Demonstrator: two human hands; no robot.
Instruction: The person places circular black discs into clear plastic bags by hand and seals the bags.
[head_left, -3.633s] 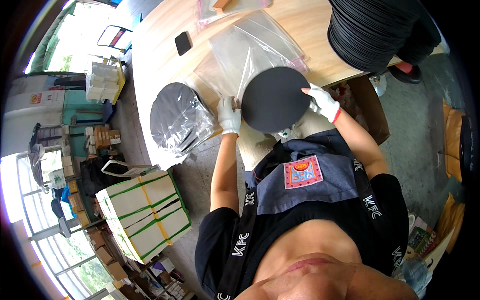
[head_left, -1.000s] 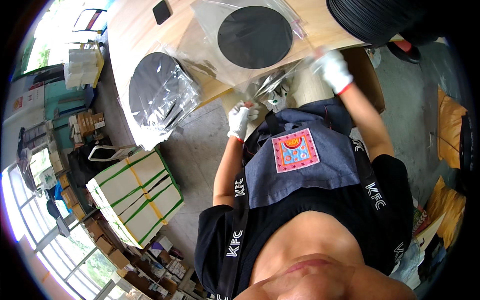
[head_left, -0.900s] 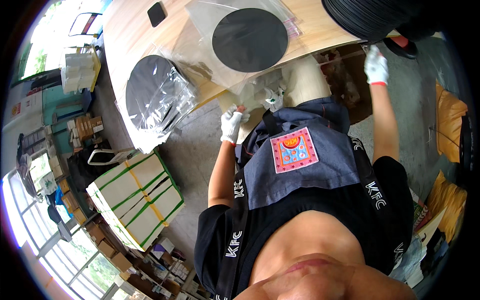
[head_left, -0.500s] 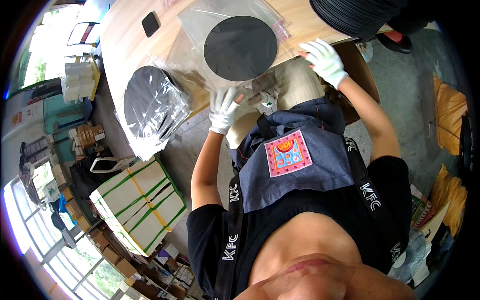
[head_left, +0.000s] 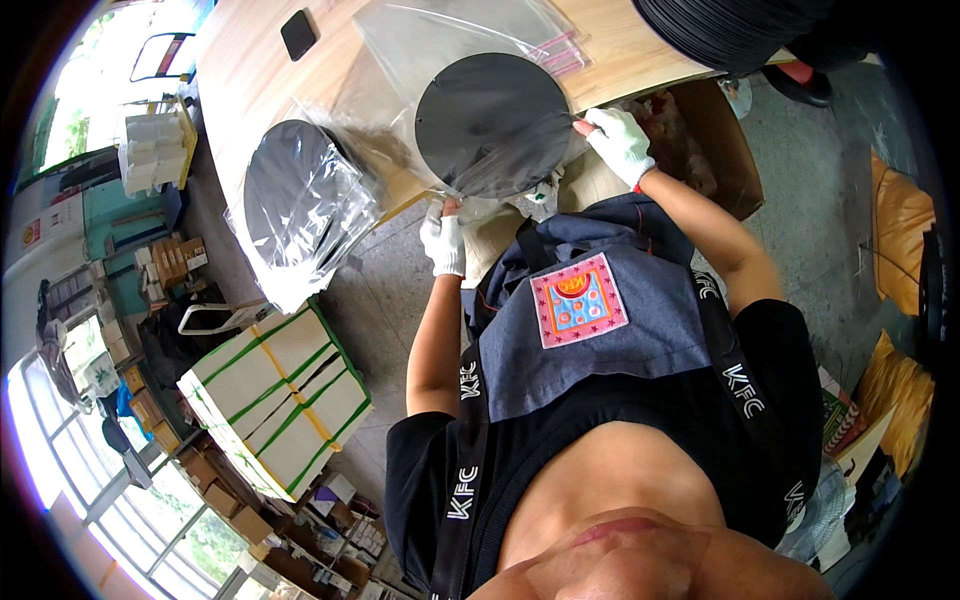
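A round black disc [head_left: 492, 125] lies inside or under a clear plastic bag [head_left: 400, 40] at the table's near edge; which of the two I cannot tell. My left hand [head_left: 443, 242], in a white glove with bare fingertips, is closed at the bag's near left edge. On the right, my right hand [head_left: 620, 148], gloved alike, pinches the bag's edge close beside the disc. Left of these, a stack of bagged black discs [head_left: 290, 195] sticks out over the table edge, its plastic crumpled and shiny.
A dark phone [head_left: 298, 35] lies on the wooden table [head_left: 235, 60]. Stacked black discs [head_left: 725, 30] stand at the far right. Below the table's right side is an open cardboard box [head_left: 725, 150]. A strapped white block [head_left: 280, 400] stands on the floor at left.
The black disc and its bag have come nearer to me. My right hand has moved left and nearer, from spread fingers to a pinch. My left hand has dropped slightly and closed.
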